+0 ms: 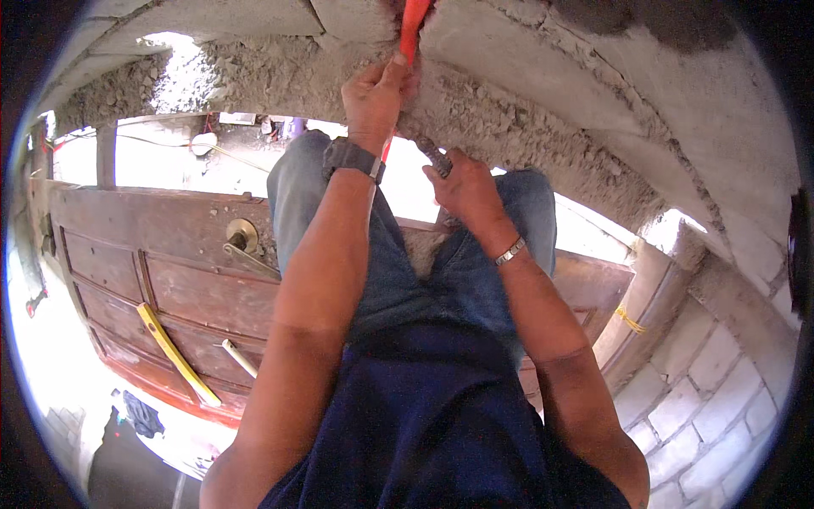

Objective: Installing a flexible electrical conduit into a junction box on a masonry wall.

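My left hand (373, 102) is closed on an orange-red tube (413, 25), which runs vertically in a gap in the rough grey masonry (534, 110) and shows again below my fingers. My right hand (462, 191), lower and to the right, is closed on a short, dark grey, ridged object (432, 154), perhaps a tool handle; its upper end is hard to make out against the crumbly mortar. A dark watch is on my left wrist and a metal band on my right. My jeans-clad knees are behind and below both hands.
Beneath me lies a brown panelled wooden door (170, 263) with a brass handle (242, 233), bearing a yellow level (174, 348) and a pale stick (240, 358). A post with yellow cord (629, 320) and a block wall (704, 382) are at right. Bright openings show beyond.
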The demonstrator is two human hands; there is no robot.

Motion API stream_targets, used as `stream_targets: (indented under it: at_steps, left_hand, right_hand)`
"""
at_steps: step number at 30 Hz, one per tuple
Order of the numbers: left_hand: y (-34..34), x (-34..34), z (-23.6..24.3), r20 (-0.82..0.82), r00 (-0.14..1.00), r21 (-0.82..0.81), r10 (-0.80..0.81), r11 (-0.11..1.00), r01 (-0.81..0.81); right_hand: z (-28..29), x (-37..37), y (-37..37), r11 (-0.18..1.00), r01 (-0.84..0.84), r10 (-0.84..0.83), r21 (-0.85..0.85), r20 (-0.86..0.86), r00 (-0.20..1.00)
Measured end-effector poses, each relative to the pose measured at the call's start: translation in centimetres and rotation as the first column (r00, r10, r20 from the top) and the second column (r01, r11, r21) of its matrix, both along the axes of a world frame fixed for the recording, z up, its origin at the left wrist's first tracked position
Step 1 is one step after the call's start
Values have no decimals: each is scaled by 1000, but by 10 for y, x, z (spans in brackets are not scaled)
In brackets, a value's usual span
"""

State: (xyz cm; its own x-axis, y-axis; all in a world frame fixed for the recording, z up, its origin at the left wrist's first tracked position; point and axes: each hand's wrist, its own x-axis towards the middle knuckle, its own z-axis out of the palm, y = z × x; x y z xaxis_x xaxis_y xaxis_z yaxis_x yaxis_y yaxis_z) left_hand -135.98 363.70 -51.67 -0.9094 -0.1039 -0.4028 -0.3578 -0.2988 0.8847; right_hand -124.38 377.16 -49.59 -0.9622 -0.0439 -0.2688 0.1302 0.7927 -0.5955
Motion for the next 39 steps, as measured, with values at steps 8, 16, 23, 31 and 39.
stream_targets:
  at_steps: [8, 16, 23, 31, 39]
  left_hand:
    - [0, -7, -12, 184, 980, 145, -77, 988, 51]
    - [-1, -11, -10, 253, 945, 332, -209, 936, 118]
    - [2, -18, -12, 213, 954, 360, -211, 925, 124]
    - [2, -24, -13, 226, 946, 376, -232, 917, 135]
    - [4, -24, -10, 222, 938, 366, -268, 914, 175]
  right_hand:
    - [5, 0, -1, 999, 50, -51, 11, 120, 991]
    - [5, -2, 2, 999, 31, -30, -13, 105, 994]
    - [-1, -1, 4, 996, 75, -68, -39, 149, 987]
    - [-3, 0, 4, 999, 22, -21, -30, 34, 999]
    - [-13, 4, 5, 1000, 23, -23, 17, -2, 1000]
